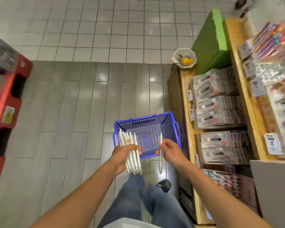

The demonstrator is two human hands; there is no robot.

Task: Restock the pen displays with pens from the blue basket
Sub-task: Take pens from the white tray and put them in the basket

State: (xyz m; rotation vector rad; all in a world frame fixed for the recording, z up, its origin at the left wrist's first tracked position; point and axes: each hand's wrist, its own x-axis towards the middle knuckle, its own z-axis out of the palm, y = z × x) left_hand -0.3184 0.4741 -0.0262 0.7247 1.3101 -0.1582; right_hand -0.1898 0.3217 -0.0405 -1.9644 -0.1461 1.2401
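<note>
Left hand grips pen bundle; right hand pinches single pen above blue basket.

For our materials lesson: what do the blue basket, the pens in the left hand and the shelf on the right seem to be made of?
Blue basket: likely moulded plastic, from its uniform colour and grid of holes.
Pens: probably white plastic barrels, smooth and slightly glossy.
Shelf: looks like light wood or wood-effect board, matte tan; blur hides any grain.

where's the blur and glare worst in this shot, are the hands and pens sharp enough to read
Head view: motion blur smears the right-hand shelves and the red rack; ceiling-light glare spots the floor; wide-angle bending at the edges. The left hand with its pen bundle and the right hand with a single pen are only slightly soft.
</note>
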